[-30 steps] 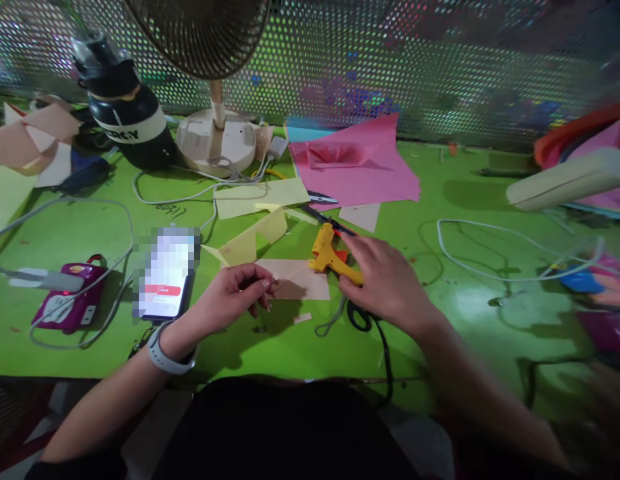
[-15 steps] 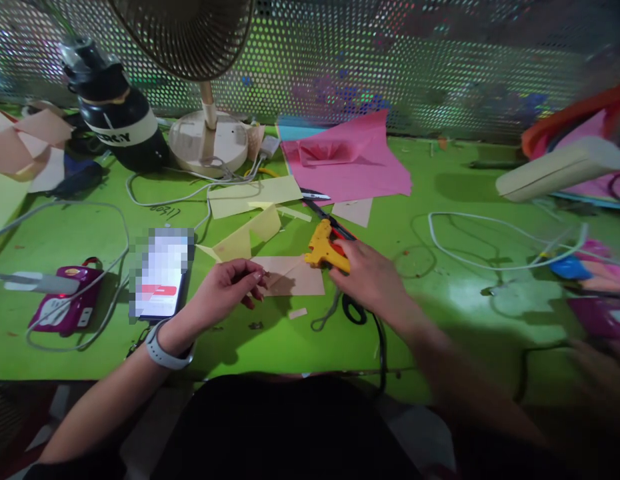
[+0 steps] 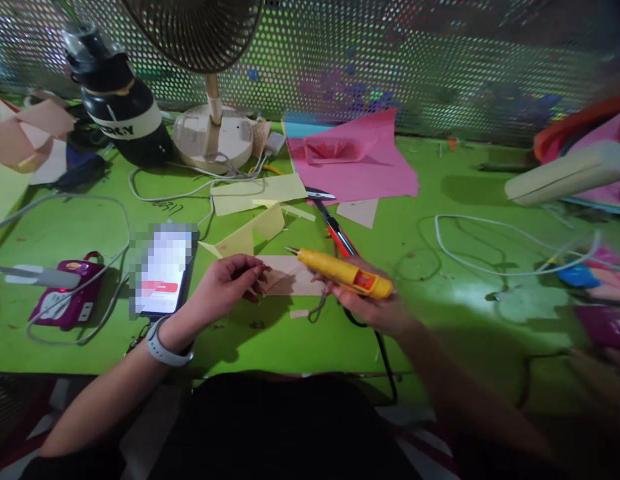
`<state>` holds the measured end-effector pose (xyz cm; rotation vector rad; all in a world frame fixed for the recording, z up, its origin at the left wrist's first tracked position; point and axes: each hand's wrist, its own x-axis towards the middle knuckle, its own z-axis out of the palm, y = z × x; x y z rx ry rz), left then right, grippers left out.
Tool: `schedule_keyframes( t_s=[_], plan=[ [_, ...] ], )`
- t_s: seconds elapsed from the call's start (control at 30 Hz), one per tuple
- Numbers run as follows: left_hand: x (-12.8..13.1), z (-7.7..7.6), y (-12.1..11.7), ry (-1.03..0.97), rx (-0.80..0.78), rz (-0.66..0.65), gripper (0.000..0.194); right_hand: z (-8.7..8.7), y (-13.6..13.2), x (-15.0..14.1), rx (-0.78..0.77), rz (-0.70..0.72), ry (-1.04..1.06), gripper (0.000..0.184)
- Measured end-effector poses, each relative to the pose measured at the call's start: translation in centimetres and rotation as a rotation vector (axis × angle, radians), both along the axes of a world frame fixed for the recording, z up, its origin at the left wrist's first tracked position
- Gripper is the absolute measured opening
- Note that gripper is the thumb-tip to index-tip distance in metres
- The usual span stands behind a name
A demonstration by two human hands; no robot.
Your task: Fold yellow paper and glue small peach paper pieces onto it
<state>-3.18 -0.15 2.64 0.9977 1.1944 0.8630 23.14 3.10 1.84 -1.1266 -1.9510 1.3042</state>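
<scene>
Presently, the right hand (image 3: 373, 303) clamps a yellow plastic glue gun (image 3: 340, 269), nozzle toward ten o'clock; the left hand (image 3: 233, 285) pinches, fingertips together, at the pale-pink rectangular paper (image 3: 287, 283)'s nine-o'clock end.

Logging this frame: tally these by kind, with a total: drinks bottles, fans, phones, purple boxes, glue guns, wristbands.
Drinks bottle: 1
Fan: 1
Phone: 1
Purple boxes: 2, the left box and the right-edge box, partly cut off
Yellow glue gun: 1
Wristband: 1
Total: 7
</scene>
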Motion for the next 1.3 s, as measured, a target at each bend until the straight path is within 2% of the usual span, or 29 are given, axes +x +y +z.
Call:
schedule_keyframes(
  t_s=[0.1, 0.27, 0.5, 1.3],
  plan=[
    [0.1, 0.0, -0.1, 0.027, 0.016, -0.017, 0.015, 0.6, -0.8, -0.4, -0.016, 0.070, -0.038, 0.011],
    [0.2, 0.0, -0.3, 0.067, 0.058, -0.036, 0.016, 1.1, -1.3, -1.0, -0.027, 0.102, -0.095, 0.010],
    [0.2, -0.2, -0.4, 0.114, 0.118, -0.034, 0.018, 1.0, -1.3, -1.2, -0.020, 0.094, -0.121, 0.008],
    [0.2, -0.2, -0.4, 0.207, 0.175, -0.062, 0.018, 1.1, -1.4, -1.3, -0.002, 0.091, -0.162, 0.010]
  ],
)
